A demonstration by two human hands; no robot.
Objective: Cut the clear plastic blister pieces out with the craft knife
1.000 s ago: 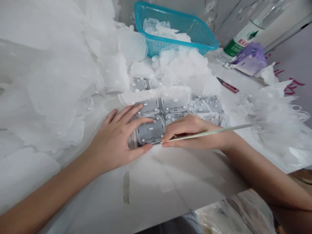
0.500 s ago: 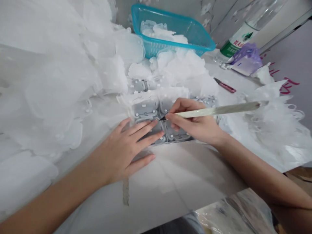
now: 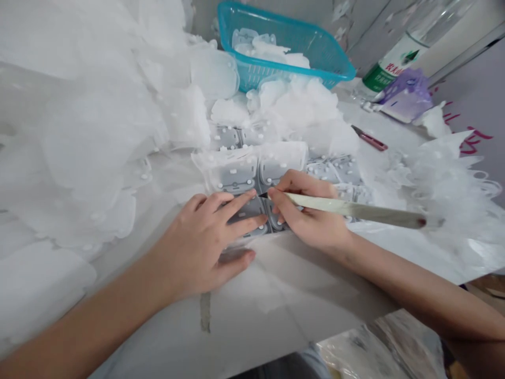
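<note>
Knife [image 3: 351, 206] swung down, tip at panel edge [image 3: 257, 185]

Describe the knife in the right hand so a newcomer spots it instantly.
From the far turquoise plastic basket, come down past the translucent white plastic heap to the grey moulded panels. There the right hand pinches a long cream-coloured craft knife, its dark pointed tip at a panel seam, unlike the small red-handled tool farther off.
</note>
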